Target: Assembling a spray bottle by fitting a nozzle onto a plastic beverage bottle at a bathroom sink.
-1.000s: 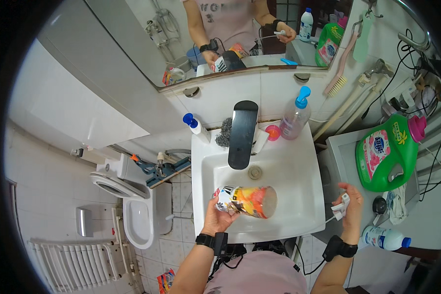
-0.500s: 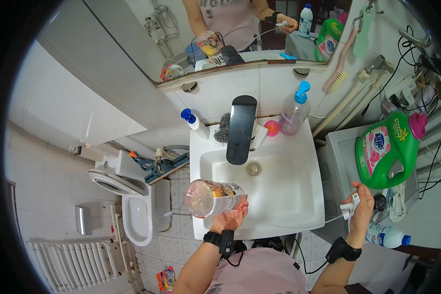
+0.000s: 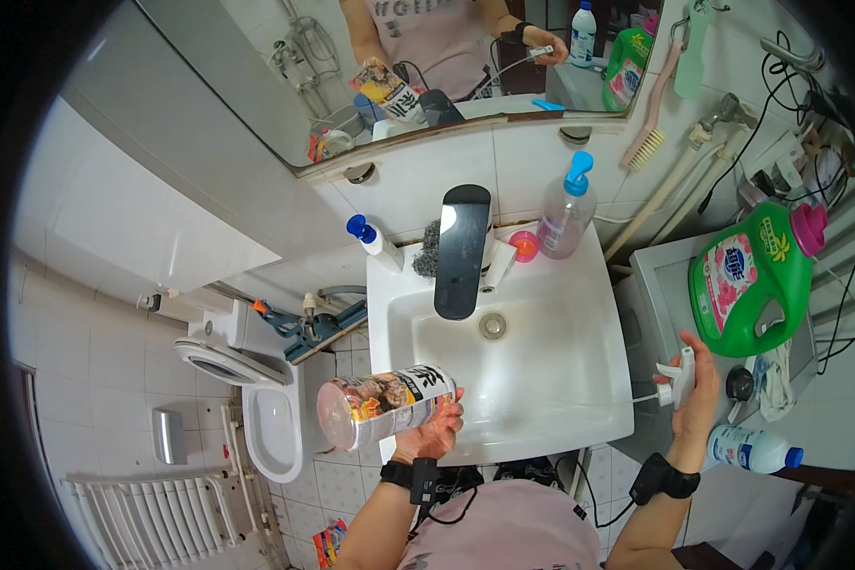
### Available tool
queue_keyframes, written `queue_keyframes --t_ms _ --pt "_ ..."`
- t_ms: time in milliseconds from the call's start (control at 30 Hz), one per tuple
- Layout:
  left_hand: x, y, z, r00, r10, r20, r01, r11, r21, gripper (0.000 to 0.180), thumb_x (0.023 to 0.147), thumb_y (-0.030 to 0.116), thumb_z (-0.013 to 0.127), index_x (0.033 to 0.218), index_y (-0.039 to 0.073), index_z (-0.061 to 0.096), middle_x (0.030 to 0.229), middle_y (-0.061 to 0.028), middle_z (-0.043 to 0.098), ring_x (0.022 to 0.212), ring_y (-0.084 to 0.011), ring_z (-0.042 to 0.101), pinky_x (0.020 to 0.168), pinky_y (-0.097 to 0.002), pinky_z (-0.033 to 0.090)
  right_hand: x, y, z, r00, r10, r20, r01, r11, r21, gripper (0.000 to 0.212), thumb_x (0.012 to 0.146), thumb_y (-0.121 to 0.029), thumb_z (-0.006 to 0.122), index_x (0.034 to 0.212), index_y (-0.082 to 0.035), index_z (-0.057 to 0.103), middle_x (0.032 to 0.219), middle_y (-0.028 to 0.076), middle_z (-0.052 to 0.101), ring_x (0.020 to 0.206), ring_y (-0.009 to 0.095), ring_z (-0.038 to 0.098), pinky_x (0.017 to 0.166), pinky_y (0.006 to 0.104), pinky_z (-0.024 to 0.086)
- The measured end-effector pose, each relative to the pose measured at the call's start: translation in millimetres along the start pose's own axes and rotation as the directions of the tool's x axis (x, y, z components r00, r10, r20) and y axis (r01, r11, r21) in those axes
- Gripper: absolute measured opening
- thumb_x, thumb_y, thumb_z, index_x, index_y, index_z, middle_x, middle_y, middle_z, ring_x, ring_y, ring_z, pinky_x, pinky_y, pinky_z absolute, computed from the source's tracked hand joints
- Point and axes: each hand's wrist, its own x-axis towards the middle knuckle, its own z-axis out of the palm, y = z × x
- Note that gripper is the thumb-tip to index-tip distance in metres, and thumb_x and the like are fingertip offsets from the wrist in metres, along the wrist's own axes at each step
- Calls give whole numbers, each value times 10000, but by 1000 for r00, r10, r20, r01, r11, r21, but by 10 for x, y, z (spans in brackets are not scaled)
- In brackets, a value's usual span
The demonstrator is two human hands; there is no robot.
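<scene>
My left hand point(image 3: 431, 435) is wrapped round a clear plastic bottle point(image 3: 385, 404) with a colourful printed label. The bottle lies tilted on its side above the basin's front left corner, its base toward the left. Over the grey surface right of the basin, my right hand point(image 3: 698, 389) grips a white trigger spray head point(image 3: 674, 382). A thin pale tube points left from the spray head, toward the rim of the white sink point(image 3: 551, 446). The bottle and spray head are apart.
A black-topped faucet point(image 3: 464, 252) stands at the back of the sink, beside a grey scrubber point(image 3: 427, 252), a white bottle point(image 3: 375, 242) and a pump bottle point(image 3: 568, 214). At right are a green detergent jug point(image 3: 746, 280) and a blue-capped bottle point(image 3: 752, 448). A toilet point(image 3: 275, 427) stands left.
The bottle in my left hand has moved left and turned, showing more of its label. The spray head has turned in my right hand, and its tube no longer stretches across the sink.
</scene>
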Motion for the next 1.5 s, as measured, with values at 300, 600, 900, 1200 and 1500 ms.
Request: queue_keyframes --t_ms 300,600,900,1200,1500 --pt "-29 95 -114 996 90 26 -94 979 180 694 792 518 532 1223 -17 434 875 -88 501 780 -218 516 589 -260 490 -92 -67 156 990 0 141 -8 999 53 527 782 -97 520 1290 -19 405 891 41 494 719 133 571 708 335 552" --pt "-221 119 540 943 331 -24 -198 619 760 658 785 465 587 1256 29 444 1096 -145 593 1008 -318 589 815 -408 522 -267 -204 249 993 -106 54 92 973 210 477 851 -116 535 1297 -25 394 942 55 525 769 136 577 719 350 558" --pt "-593 87 1293 825 256 504 -168 -740 652 779 508 220 808 1187 54 463 1048 -128 414 994 -272 500 889 -329 421 -598 -576 542 968 -248 -36 246 911 332 415 879 -139 533 1254 -2 417 959 99 580 733 120 595 615 275 578" --pt "-1121 60 1399 793 243 559 -77 -870 487 735 489 166 802 1161 103 511 1046 -141 382 980 -307 469 864 -351 434 -1014 -932 797 929 -370 -17 357 881 311 390 882 -120 513 1242 5 431 942 104 581 721 118 588 610 272 544" --pt "-1401 -105 1417 792 155 591 -45 -950 310 715 505 175 798 1168 152 531 1066 -130 406 921 -280 523 796 -346 478 -1372 -959 1107 892 -422 164 387 899 208 400 865 -96 538 1238 6 433 939 100 574 719 136 593 641 281 531"
